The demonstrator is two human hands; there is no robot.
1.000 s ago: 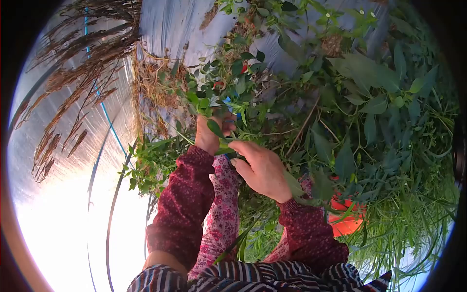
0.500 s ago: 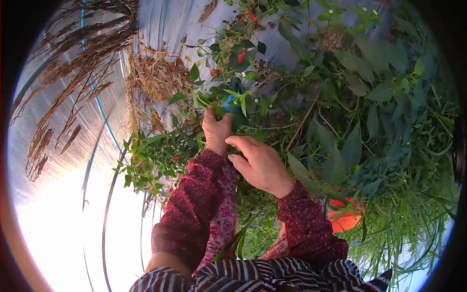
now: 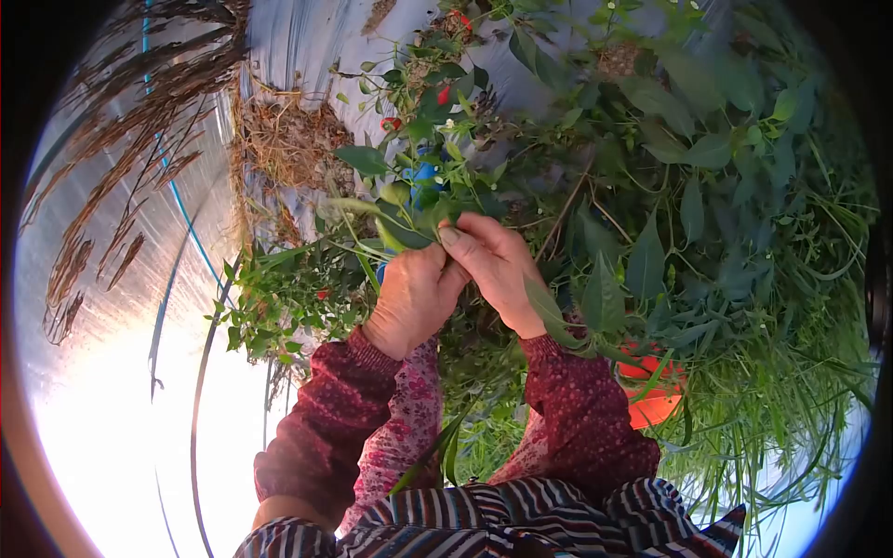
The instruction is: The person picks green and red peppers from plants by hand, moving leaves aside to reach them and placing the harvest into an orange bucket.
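My left hand (image 3: 416, 296) is closed, its fingers wrapped around a green leafy stem (image 3: 400, 232) with long leaves that stick out to the upper left. Beside it, my right hand (image 3: 500, 272) pinches the same greenery with thumb and forefinger; the fingertips of both hands almost meet. Exactly what lies between the fingertips is partly hidden. Just beyond the hands, something blue (image 3: 421, 177) shows through the leaves; its kind cannot be made out. Red peppers (image 3: 391, 124) hang on the plant above my hands, and a small red pepper (image 3: 322, 295) is to the left.
Dense leafy plants (image 3: 651, 260) fill the right side. Pale plastic sheeting (image 3: 307, 46) covers the ground ahead, with a patch of dry straw (image 3: 288, 139). An orange-red container (image 3: 654, 407) stands in tall grass at lower right. Dried stalks (image 3: 121, 139) and a blue line (image 3: 181, 200) are at left.
My left hand has drawn back toward me with the greenery. My right hand has moved up and its thumb and forefinger have closed on the stem beside the left.
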